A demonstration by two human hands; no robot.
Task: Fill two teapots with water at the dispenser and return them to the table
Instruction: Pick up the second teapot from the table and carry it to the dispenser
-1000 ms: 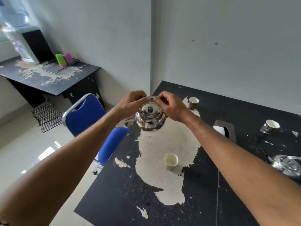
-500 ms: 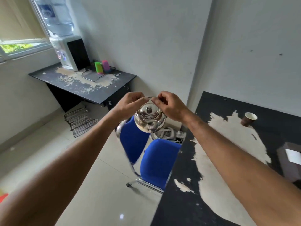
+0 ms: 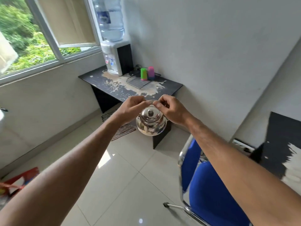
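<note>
Both hands are out in front, chest-high over the tiled floor (image 3: 130, 173). The left hand (image 3: 130, 107) and the right hand (image 3: 169, 110) each pinch the thin wire handle (image 3: 152, 101) of a shiny steel teapot (image 3: 151, 122), fingers curled round it from either side. The teapot hangs upright beneath them in the air, lid (image 3: 150, 114) on. Beyond it, against the wall, stands a dark counter (image 3: 104, 82) with worn pale patches. At its left back corner sits the water dispenser (image 3: 116, 58), its bottle (image 3: 110, 18) on top. Green and pink cups (image 3: 147, 73) stand on a tray (image 3: 136, 82) near the back edge. A blue chair (image 3: 208, 190) is at the lower right.
</note>
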